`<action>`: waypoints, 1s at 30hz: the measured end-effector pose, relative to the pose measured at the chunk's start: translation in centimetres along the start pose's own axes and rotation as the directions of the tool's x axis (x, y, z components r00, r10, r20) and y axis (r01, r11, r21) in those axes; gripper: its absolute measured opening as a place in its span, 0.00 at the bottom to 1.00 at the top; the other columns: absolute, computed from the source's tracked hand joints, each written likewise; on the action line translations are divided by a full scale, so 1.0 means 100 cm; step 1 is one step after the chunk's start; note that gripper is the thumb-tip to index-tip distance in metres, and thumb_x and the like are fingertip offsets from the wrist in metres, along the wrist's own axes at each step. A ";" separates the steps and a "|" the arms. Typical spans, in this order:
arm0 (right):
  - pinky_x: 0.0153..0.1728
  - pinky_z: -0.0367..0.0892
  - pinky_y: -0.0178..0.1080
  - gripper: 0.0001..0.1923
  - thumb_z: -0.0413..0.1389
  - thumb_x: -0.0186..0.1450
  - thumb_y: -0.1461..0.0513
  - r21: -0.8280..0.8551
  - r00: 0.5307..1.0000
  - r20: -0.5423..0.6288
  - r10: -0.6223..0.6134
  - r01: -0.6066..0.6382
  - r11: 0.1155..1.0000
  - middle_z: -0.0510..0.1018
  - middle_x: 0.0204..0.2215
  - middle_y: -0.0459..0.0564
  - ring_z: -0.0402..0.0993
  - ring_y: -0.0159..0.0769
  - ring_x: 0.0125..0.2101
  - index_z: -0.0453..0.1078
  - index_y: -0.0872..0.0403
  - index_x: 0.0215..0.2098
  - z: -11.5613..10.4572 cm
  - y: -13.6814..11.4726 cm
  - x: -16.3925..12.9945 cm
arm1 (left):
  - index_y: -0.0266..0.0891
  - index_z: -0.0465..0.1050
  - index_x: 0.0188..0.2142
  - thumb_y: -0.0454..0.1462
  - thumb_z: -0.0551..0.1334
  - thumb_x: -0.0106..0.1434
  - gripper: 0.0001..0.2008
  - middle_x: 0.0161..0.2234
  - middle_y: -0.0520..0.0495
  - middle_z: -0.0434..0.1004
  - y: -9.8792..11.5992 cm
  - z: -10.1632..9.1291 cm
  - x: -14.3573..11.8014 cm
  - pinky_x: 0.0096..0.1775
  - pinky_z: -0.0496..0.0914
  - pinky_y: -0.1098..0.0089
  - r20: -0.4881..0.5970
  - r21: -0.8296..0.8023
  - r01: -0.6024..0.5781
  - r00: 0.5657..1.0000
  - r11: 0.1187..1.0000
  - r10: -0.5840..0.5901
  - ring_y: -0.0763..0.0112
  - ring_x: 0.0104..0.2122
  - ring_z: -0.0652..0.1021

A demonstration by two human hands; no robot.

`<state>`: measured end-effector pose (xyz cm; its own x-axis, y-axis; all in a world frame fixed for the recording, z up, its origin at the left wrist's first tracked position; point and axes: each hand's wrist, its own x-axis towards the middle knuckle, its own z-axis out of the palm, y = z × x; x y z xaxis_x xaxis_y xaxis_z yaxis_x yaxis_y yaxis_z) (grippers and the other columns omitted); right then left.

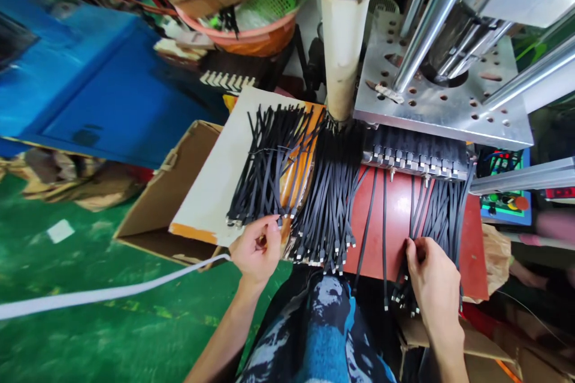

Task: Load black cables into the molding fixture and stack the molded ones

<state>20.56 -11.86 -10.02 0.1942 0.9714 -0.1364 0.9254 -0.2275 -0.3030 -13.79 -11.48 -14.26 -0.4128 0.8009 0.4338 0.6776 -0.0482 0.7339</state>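
Sitting at a red worktop (pixel 395 221) under a press, with printed blue trousers (pixel 323 335) showing below its near edge.

Left hand (pixel 257 248) curling at the near end of a fanned bundle of black cables (pixel 269 173), thumb and fingertips pinching together on the metal tips of a few strands there. Bundle lying on a white board (pixel 211 191) with an orange patch, overhanging the worktop's left edge above an open cardboard box (pixel 157 203).

Right hand (pixel 431 281) gripping a second hanging bunch of cables (pixel 438 209) near the worktop's right near corner, fingers closing around the strands, thumb side pressing against them; plug ends dangling just past the near edge beneath the hand.

A third, thicker heap of cables (pixel 332 191) resting between the two hands at the middle of the worktop, its ends spilling over the near edge. Far ends of the right bunch sitting in a black mould row (pixel 417 155) along the far edge, beneath a drilled metal plate (pixel 440 90) and shiny steel columns (pixel 431 18). A cream-wrapped post (pixel 344 54) standing just left of the plate.

Green floor (pixel 90 323) spreading to the left, with a white strap (pixel 112 293) crossing it toward the left hand.
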 end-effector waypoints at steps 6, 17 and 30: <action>0.31 0.60 0.41 0.21 0.47 0.77 0.46 -0.053 1.000 -0.009 -0.021 0.021 0.998 0.83 0.33 0.53 0.79 0.44 0.31 0.71 0.51 0.39 0.001 0.006 0.001 | 0.38 0.80 0.41 0.38 0.64 0.69 0.07 0.20 0.56 0.75 -0.004 0.001 -0.003 0.20 0.62 0.78 0.008 0.010 0.029 1.000 1.000 -0.029 0.80 0.15 0.70; 0.28 0.63 0.37 0.24 0.52 0.74 0.43 0.248 0.998 0.052 0.027 -0.039 0.968 0.80 0.25 0.48 0.71 0.37 0.23 0.73 0.51 0.33 -0.012 0.009 0.010 | 0.40 0.81 0.44 0.38 0.64 0.70 0.07 0.22 0.56 0.76 0.000 0.000 -0.004 0.22 0.63 0.74 -0.006 -0.004 0.033 0.999 0.999 -0.033 0.79 0.17 0.72; 0.30 0.72 0.48 0.17 0.59 0.66 0.45 0.485 0.866 -0.283 0.412 -0.241 0.840 0.77 0.26 0.51 0.75 0.48 0.25 0.73 0.48 0.35 -0.014 0.111 0.046 | 0.42 0.81 0.44 0.41 0.61 0.72 0.10 0.24 0.57 0.76 0.009 0.001 -0.005 0.24 0.64 0.68 -0.013 -0.019 0.101 0.995 0.995 -0.101 0.79 0.19 0.73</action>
<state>32.17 -9.81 -12.71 0.6417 0.7665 0.0239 0.5728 -0.4584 -0.6795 -12.93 -11.89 -13.90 -0.4874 0.7936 0.3643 0.6205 0.0213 0.7839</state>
